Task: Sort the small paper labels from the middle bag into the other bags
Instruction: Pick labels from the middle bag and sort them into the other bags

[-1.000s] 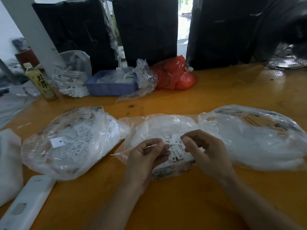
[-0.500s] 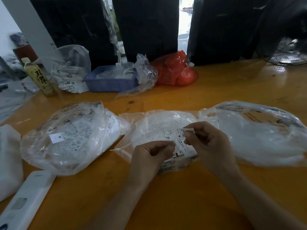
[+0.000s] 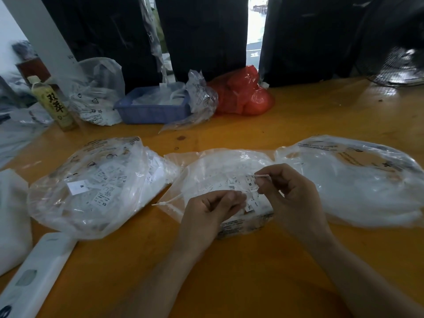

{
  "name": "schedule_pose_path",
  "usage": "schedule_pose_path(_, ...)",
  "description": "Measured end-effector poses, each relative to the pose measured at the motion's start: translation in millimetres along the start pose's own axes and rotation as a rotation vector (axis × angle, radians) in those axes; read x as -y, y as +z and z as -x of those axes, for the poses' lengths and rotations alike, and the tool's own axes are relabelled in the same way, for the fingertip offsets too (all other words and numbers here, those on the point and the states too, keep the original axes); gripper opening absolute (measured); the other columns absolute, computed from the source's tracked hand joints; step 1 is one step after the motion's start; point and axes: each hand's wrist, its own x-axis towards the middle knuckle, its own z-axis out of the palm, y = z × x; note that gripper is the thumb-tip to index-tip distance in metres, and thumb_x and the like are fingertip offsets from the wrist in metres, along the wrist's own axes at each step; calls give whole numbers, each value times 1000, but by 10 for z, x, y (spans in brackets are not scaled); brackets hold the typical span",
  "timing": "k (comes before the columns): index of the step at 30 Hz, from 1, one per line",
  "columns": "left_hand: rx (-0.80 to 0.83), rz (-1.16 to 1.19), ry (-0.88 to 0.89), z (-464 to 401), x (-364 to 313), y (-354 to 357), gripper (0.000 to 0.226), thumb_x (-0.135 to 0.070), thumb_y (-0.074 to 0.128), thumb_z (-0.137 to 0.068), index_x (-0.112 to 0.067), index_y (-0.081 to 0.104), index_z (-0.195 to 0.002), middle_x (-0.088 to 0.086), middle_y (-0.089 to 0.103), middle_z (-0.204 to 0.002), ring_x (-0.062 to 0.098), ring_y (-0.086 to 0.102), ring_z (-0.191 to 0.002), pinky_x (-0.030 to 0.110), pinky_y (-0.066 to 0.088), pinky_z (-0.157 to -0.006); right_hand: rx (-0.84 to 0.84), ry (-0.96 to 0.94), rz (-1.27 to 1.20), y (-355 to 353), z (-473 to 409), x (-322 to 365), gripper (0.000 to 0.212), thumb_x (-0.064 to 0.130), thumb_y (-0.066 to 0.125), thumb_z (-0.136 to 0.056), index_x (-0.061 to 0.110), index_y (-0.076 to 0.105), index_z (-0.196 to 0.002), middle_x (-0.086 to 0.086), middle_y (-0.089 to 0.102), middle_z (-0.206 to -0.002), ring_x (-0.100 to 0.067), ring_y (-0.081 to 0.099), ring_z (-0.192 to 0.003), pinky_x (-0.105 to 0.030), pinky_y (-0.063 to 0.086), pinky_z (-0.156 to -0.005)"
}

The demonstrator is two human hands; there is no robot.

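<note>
Three clear plastic bags lie in a row on the orange table. The middle bag (image 3: 215, 171) holds small white paper labels (image 3: 249, 203) printed with sizes such as M and XL. My right hand (image 3: 291, 198) pinches a small label (image 3: 251, 181) marked M above that bag. My left hand (image 3: 211, 212) rests at the bag's near edge with fingers curled, pinching labels from the pile. The left bag (image 3: 96, 184) is full of labels showing M, XS and XL. The right bag (image 3: 358, 180) looks whitish; its contents are unclear.
At the back stand a blue basket (image 3: 151, 111), a red bag (image 3: 245, 95), a printed plastic bag (image 3: 96, 92) and a drink bottle (image 3: 54, 104). A white flat device (image 3: 34, 274) and white foam (image 3: 11, 216) lie near left. A fan (image 3: 399, 65) stands far right.
My right hand has lifted a label a little higher above the middle bag, away from my left hand. The bags have not moved; the camera tilted slightly.
</note>
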Motion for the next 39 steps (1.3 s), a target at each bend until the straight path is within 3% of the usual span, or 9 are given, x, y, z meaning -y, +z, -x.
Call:
schedule_pose_path(7,0,10,1,-15,11,-14,29,-30,74,-90,-15,79,-115,4,83,-108,20,78,-107,28,61,-96,23,-25,2,-5,1,6,16,28,66,-95,42,62,-102,24,70,-95,-4,70,-87,-11,52,-72)
schedule_pose_path(14,15,-36,0,-15,37,-26,19,-18,71,-99,-16,77,-117,1,83,-108,18,78,-108,29,60,-97,91,5,95,-4,-3,-47,16,21,69,-95,36,66,-100,28,68,-94,-2,67,-87,-8,48,-70)
schedule_pose_path(19,8,-111,10,-8,-11,-14,30,-42,74,-88,-28,81,-113,-4,83,-107,15,78,-106,40,59,-100,105,-4,178,-23,-24,-54,19,17,72,-94,34,67,-98,27,68,-93,2,63,-89,-7,46,-71)
schedule_pose_path(27,32,-150,31,0,-52,-16,20,-36,71,-91,-32,78,-110,-5,83,-99,13,80,-96,24,64,-83,204,-23,275,-85,-73,-66,16,13,72,-93,28,72,-97,19,67,-92,1,60,-88,-8,46,-72)
schedule_pose_path(34,42,-213,39,5,-60,-76,27,-40,70,-91,-36,76,-117,-8,83,-101,11,79,-99,30,66,-82,279,-27,304,-108,-94,-58,15,12,72,-93,27,73,-96,26,61,-80,7,60,-84,-8,45,-71)
schedule_pose_path(39,36,-254,54,17,-71,-46,23,-42,70,-91,-49,76,-112,-13,82,-103,9,79,-95,28,66,-77,319,-54,318,-76,-74,-86,16,18,67,-97,24,74,-110,29,60,-87,6,59,-87,-9,46,-71)
